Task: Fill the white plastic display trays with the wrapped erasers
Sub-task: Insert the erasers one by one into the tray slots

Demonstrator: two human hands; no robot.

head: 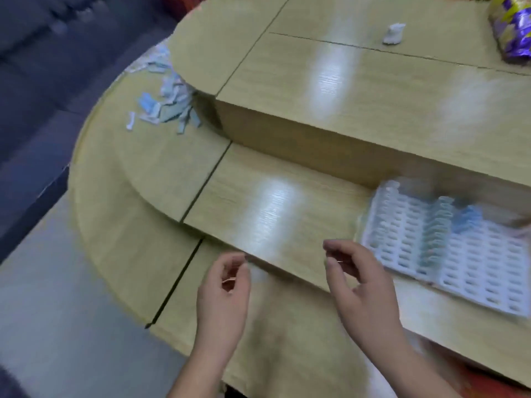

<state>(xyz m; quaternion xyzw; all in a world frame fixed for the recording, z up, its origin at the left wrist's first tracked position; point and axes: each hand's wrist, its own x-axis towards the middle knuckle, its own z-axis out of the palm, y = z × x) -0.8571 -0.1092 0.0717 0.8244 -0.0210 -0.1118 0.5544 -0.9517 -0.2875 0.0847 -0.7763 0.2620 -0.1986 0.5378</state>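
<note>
**Both hands unladen above the worktop's front; tray part-filled at the right**

The left hand (225, 285) hovers over the lowest step of the tiered wooden worktop (287, 214), near its front edge. Its fingers are loosely curled, with the thumb close to the fingertips. Nothing can be seen held in it, though the view is motion-blurred.

The right hand (363, 288) is level with it and apart from it, above the front edge of the middle step. Its fingers are also loosely curled, and no item shows between them.

Just right of the right hand, the white plastic display tray (485, 271) lies flat on the middle step. It sits close to that step's front edge and runs out of the picture on the right. One column of its slots holds a row of wrapped erasers (435, 228). A few bluer ones sit beside that row toward the tray's back edge. The other visible slots appear unfilled.

A loose pile of wrapped erasers (166, 104) lies well away at the worktop's far-left end, against the rounded end of the raised top step.

On the top step, a small white object (394, 34) stands toward the back; what it is cannot be told. A purple-and-yellow packet (511, 27) occupies the far-right corner.
</note>
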